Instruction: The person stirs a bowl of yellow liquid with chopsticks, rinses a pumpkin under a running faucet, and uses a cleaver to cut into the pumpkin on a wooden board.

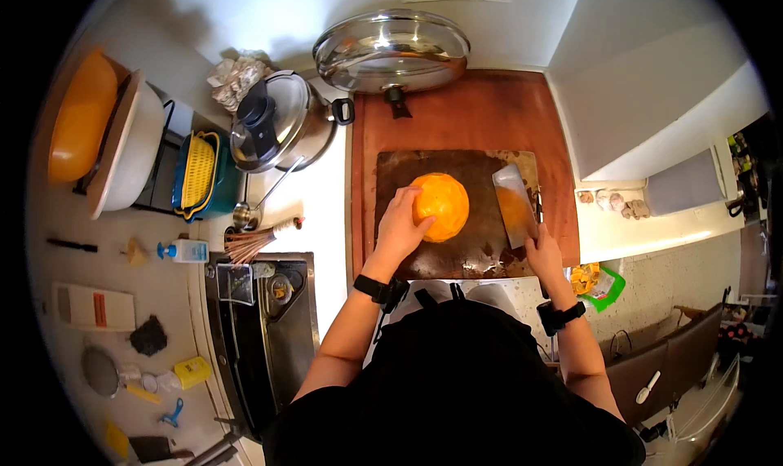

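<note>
A round, peeled orange piece of produce (445, 206), perhaps a pumpkin, rests on a dark, wet cutting board (474, 252). My left hand (404, 218) grips its left side, fingers over the top and thumb on the near side. In my right hand (543, 252) is the handle of a cleaver (514, 206). The broad blade lies over the board's right part, apart from the produce, and shows an orange tint on its face. Part of the handle is hidden by my fingers.
A glass pan lid (391, 53) stands against the wall behind the board. To the left are a steel pot (306, 129), a ladle (246, 215) and a sink (287, 343). Orange pieces (584, 278) fill a bag (605, 291) below the counter's right edge.
</note>
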{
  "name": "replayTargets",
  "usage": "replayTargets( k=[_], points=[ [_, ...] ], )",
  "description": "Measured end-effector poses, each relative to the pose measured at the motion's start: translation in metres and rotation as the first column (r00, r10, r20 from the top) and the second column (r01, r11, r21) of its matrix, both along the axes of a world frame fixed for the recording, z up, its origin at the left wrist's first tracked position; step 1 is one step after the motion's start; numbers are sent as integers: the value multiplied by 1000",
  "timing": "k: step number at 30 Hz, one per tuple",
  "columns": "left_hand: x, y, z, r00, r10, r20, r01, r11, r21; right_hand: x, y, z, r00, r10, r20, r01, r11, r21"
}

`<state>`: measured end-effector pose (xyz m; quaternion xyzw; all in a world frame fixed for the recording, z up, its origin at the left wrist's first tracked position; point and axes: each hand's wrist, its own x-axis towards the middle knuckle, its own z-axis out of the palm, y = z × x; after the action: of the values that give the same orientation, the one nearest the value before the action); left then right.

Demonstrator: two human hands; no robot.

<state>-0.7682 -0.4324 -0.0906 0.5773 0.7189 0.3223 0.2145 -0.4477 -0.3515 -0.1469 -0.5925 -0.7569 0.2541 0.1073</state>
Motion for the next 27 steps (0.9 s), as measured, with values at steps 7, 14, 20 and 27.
replayTargets(
  k=[7, 14, 20, 27],
  points=[
    [-10, 1, -16, 1000, -11, -2, 11, 992, 124, -94, -10, 68, 656, -265, -707, -24, 929, -370],
    [-7, -8, -32, 1000, 19, 21, -22, 983, 183, -139, -36, 89, 933, 300, -197, -199, 890, 411],
    [-6, -22, -58, 983, -93, -159, 148, 912, 383, -151, -67, 61, 901, 378, 212, -434, 789, 435],
    [-13, -18, -77, 972, -78, -224, 172, 880, 442, -163, -81, 61, 920, 298, 254, -381, 831, 405]
  ],
)
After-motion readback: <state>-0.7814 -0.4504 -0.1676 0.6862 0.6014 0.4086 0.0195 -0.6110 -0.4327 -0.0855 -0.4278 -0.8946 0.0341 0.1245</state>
